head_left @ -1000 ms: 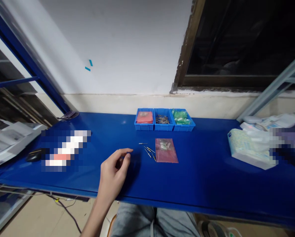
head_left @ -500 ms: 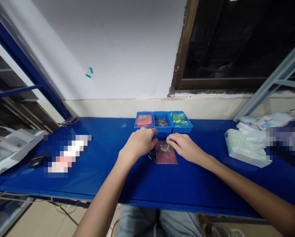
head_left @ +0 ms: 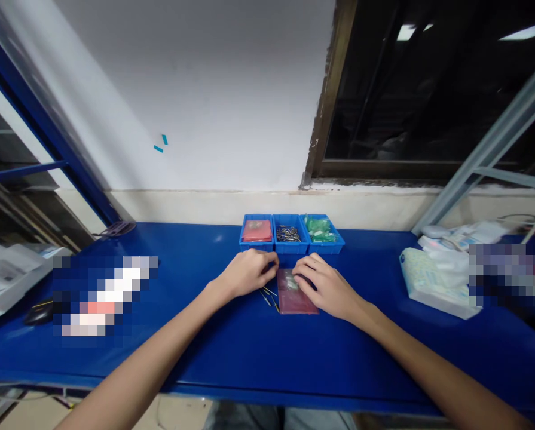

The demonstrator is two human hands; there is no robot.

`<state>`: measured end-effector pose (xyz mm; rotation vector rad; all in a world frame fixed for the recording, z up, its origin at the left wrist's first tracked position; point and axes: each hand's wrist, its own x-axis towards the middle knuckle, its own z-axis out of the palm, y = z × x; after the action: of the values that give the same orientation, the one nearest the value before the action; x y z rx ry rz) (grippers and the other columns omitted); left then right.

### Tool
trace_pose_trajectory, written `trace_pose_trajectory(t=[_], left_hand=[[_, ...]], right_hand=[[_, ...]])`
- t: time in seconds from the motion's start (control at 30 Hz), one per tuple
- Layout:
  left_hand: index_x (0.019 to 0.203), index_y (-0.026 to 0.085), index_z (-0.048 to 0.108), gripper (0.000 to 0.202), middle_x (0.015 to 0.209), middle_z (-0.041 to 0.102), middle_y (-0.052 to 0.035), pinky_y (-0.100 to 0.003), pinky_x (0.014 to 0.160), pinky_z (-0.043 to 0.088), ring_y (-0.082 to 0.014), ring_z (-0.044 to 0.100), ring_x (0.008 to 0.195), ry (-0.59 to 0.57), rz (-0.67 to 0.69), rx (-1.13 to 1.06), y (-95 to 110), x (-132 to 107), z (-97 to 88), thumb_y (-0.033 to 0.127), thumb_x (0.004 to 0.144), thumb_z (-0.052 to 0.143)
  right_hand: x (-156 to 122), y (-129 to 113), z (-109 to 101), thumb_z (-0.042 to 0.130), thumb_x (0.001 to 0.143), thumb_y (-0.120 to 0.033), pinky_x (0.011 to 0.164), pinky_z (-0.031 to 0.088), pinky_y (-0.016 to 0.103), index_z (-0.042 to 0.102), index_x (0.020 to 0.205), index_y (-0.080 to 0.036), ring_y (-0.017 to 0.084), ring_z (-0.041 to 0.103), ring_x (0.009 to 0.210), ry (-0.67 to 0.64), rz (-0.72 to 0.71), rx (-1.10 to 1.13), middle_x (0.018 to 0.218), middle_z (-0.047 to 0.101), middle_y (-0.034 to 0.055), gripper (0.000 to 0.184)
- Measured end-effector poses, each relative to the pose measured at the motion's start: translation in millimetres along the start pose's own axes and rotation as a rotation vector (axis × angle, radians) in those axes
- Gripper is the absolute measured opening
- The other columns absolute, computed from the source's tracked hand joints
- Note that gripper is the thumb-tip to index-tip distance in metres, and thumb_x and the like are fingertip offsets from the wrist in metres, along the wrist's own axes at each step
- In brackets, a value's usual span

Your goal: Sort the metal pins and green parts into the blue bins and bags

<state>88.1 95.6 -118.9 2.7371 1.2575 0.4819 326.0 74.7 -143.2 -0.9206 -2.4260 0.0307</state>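
Observation:
A pink plastic bag (head_left: 297, 302) with a pale patch near its top lies flat on the blue table. My left hand (head_left: 250, 273) is at its upper left corner, fingers curled and thumb close to them; whatever is between the fingertips is too small to make out. From the right, my right hand (head_left: 324, 285) reaches over the bag's upper part, its bent fingers and thumb on the plastic. Several thin metal pieces (head_left: 269, 298), like screws or small bits, lie loose on the table below my left hand, beside the bag's left edge.
Behind the hands stand three joined blue bins: one with pink bags (head_left: 257, 230), one with metal pieces (head_left: 288, 233), one with green bags (head_left: 320, 229). A tissue pack (head_left: 437, 289) lies to the right, a black mouse (head_left: 38, 312) far left. The wall (head_left: 195, 206) closes the back.
My right hand has moved down onto the bag's upper part. My left hand has come lower beside its corner. The camera view has tilted up slightly.

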Motion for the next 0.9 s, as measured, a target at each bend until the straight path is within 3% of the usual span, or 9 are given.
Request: trace_pose_trajectory(t=[0.27, 0.6, 0.9], left_hand=[[0.095, 0.02, 0.067, 0.014, 0.087, 0.071, -0.0054, -0.029, 0.064, 0.039, -0.0199, 0.063, 0.075, -0.091, 0.036, 0.003, -17.4, -8.6, -10.6, 0.029, 0.09, 0.058], [0.091, 0.018, 0.071, 0.014, 0.079, 0.069, -0.0033, -0.025, 0.059, 0.04, -0.0161, 0.059, 0.066, -0.23, -0.081, -0.25, -34.5, -11.1, -15.3, 0.026, 0.081, 0.066], [0.081, 0.016, 0.068, 0.013, 0.079, 0.07, -0.0044, -0.024, 0.062, 0.043, -0.0149, 0.06, 0.067, -0.245, -0.062, -0.32, -45.6, -11.8, -4.3, 0.012, 0.078, 0.055]], right_hand=[[22.1, -8.4, 4.1, 0.046, 0.1, -0.02, 0.081, 0.054, 0.038, 0.067, 0.089, -0.017, 0.023, 0.055, 0.094, -0.125, -0.159, -0.175, 0.094, 0.063, 0.0101, 0.024], [10.6, -3.5, 2.4, 0.045, 0.1, -0.019, 0.086, 0.052, 0.04, 0.067, 0.098, -0.019, 0.023, 0.057, 0.098, 0.056, 0.014, -0.027, 0.097, 0.065, 0.0087, 0.022], [10.5, -7.3, 9.6, 0.045, 0.1, -0.019, 0.088, 0.051, 0.041, 0.066, 0.095, -0.018, 0.023, 0.057, 0.097, 0.018, 0.0, -0.024, 0.097, 0.065, 0.009, 0.022]])
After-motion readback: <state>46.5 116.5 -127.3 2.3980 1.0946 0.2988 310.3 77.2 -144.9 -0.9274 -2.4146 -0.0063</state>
